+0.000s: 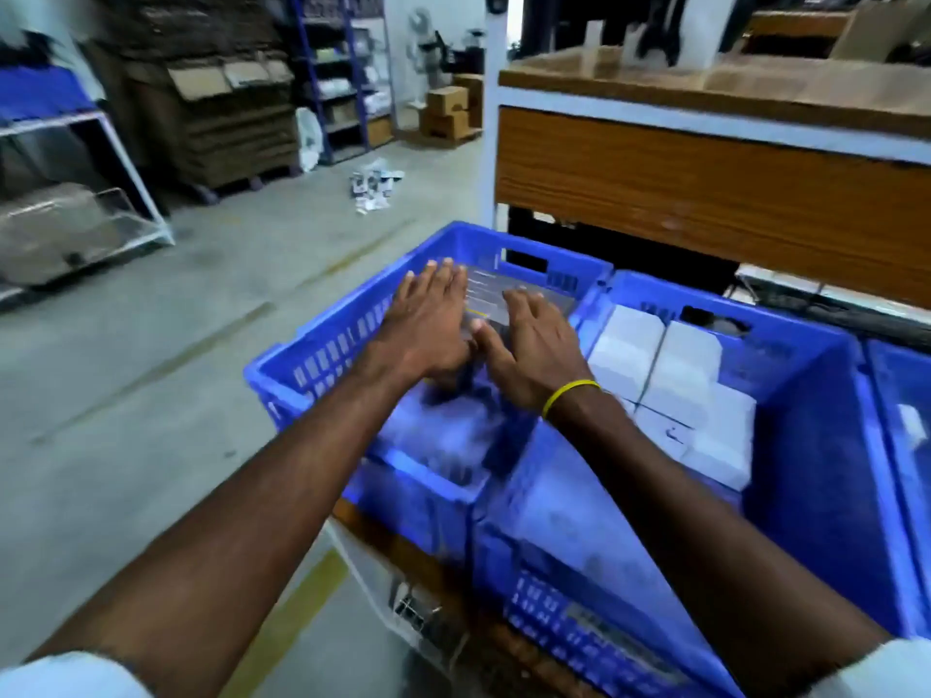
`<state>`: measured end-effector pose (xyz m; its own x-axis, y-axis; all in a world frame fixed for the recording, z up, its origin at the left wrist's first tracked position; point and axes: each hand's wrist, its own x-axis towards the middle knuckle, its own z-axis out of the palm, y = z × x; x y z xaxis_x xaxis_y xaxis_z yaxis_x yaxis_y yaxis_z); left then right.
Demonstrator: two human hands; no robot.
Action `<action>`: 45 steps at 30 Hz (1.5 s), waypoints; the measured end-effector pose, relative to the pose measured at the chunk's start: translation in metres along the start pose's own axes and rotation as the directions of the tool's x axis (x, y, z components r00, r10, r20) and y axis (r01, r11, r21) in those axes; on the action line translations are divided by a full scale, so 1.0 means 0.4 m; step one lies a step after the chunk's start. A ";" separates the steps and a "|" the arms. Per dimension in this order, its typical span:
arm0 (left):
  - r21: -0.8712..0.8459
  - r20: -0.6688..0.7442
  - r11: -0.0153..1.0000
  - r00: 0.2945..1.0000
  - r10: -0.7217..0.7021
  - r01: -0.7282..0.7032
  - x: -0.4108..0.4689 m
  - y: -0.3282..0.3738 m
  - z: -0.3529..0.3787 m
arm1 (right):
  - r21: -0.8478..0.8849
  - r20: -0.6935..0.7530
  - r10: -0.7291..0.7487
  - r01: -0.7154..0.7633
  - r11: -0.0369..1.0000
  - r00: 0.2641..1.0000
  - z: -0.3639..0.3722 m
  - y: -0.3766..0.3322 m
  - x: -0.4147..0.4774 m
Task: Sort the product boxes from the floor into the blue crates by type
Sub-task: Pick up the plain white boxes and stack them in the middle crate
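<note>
A warehouse worker's left hand [428, 319] and right hand [531, 355] lie flat and side by side, thumbs almost meeting. The left fingers [443, 279] are straight and held close together and the right fingers [529, 302] straight and a little spread, gripping nothing. Directly under the fingertips is a layer of pale grey printed product boxes [496, 299]; blur makes it impossible to say whether the palms press on them or hover just above. A thin yellow rubber band [569, 395] circles the right wrist. Around the fingers stands the slotted blue plastic crate [327, 345] that holds those boxes, seemingly filled most of the way up. Just beyond the right hand, touching that crate, a second blue plastic crate [806, 355] carries neat rows of plain white cardboard boxes [655, 365], a different type, and the edge of a third blue crate [896, 385] shows further right. Well ahead of the fingertips, a small heap of mixed white and dark product boxes [373, 186] waits on the grey concrete floor [151, 345], near a wood-topped workbench [705, 168]. The sorting looks well advanced, with two crates stocked by type, but that floor heap suggests at least one more trip is needed
</note>
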<state>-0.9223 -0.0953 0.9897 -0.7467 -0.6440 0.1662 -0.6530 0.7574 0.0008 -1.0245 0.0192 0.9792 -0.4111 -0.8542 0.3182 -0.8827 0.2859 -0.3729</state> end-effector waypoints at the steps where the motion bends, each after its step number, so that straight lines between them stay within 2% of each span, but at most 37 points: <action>1: 0.003 -0.009 0.998 0.998 -0.056 0.056 -0.036 -0.067 -0.008 | 0.018 0.029 -0.048 0.048 0.999 0.998 0.018 -0.060 0.007; 4: 0.026 -0.058 0.980 0.979 -0.197 0.199 -0.165 -0.258 -0.030 | 0.077 0.094 -0.197 0.190 0.979 0.976 0.074 -0.233 0.015; 6: 0.016 -0.073 0.945 0.943 -0.326 0.328 -0.284 -0.398 -0.036 | 0.104 0.138 -0.327 0.315 0.943 0.935 0.123 -0.369 0.006; 12: -0.012 -0.075 0.763 0.760 -0.645 0.646 -0.720 -0.743 -0.005 | 0.247 0.217 -0.545 0.495 0.833 0.810 0.346 -0.779 -0.118; 17: 0.036 0.083 0.530 0.526 -0.846 0.847 -1.185 -0.934 0.097 | 0.341 0.403 -0.697 0.609 0.716 0.593 0.591 -1.079 -0.340; 20: 0.049 0.161 0.337 0.326 -0.932 0.940 -1.480 -0.969 0.174 | 0.401 0.513 -0.749 0.654 0.641 0.419 0.730 -1.209 -0.501; 25: 0.047 0.300 0.030 0.015 -0.954 0.998 -1.839 -0.892 0.287 | 0.458 0.629 -0.765 0.726 0.512 0.142 0.870 -1.335 -0.709; 30: 0.005 0.369 -0.212 -0.199 -0.908 0.977 -2.047 -0.782 0.355 | 0.497 0.682 -0.728 0.772 0.396 -0.067 0.959 -1.430 -0.836; 36: -0.037 0.375 -0.392 -0.351 -0.858 0.919 -2.151 -0.751 0.388 | 0.518 0.707 -0.670 0.811 0.272 -0.227 1.057 -1.561 -0.893; 40: -0.055 0.349 -0.495 -0.448 -0.823 0.867 -2.179 -0.779 0.391 | 0.557 0.698 -0.647 0.800 0.222 -0.307 1.136 -1.655 -0.919; 45: -0.075 0.361 -0.596 -0.535 -0.763 0.800 -2.206 -0.809 0.421 | 0.615 0.690 -0.586 0.772 0.164 -0.425 1.223 -1.745 -0.961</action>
<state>-0.0732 0.2097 0.6768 0.8525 -0.2725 -0.4460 -0.1985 -0.9582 0.2059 -0.1391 -0.0644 0.6907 0.8491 -0.1043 -0.5178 -0.3223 -0.8790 -0.3514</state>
